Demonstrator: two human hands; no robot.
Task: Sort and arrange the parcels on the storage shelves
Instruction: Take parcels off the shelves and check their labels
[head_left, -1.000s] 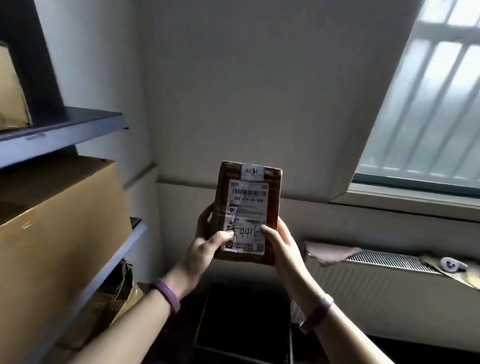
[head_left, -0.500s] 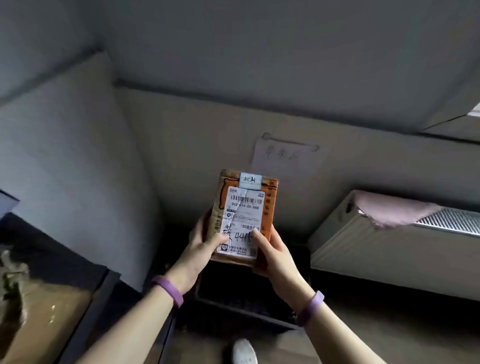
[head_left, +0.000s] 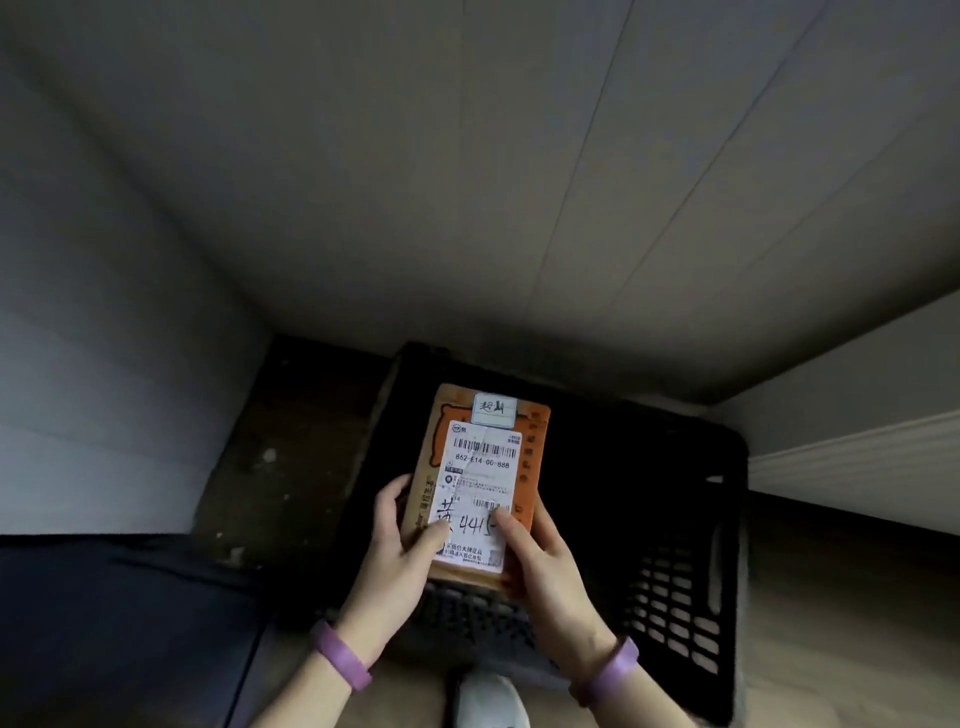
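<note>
I see the left hand (head_left: 400, 540) and right hand (head_left: 545, 564) above a black crate (head_left: 675, 519). Each grip holds the orange parcel (head_left: 534, 457), thumbs on its label (head_left: 480, 488).

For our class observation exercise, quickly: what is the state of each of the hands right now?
Left hand: closed, holding the parcel by its left edge.
Right hand: closed, holding the same parcel by its right edge.

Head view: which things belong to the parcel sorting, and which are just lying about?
Job: parcel, gripped by left hand and right hand, label facing the camera.
Lying about: black crate beneath it, white shoe, purple wristbands.
</note>
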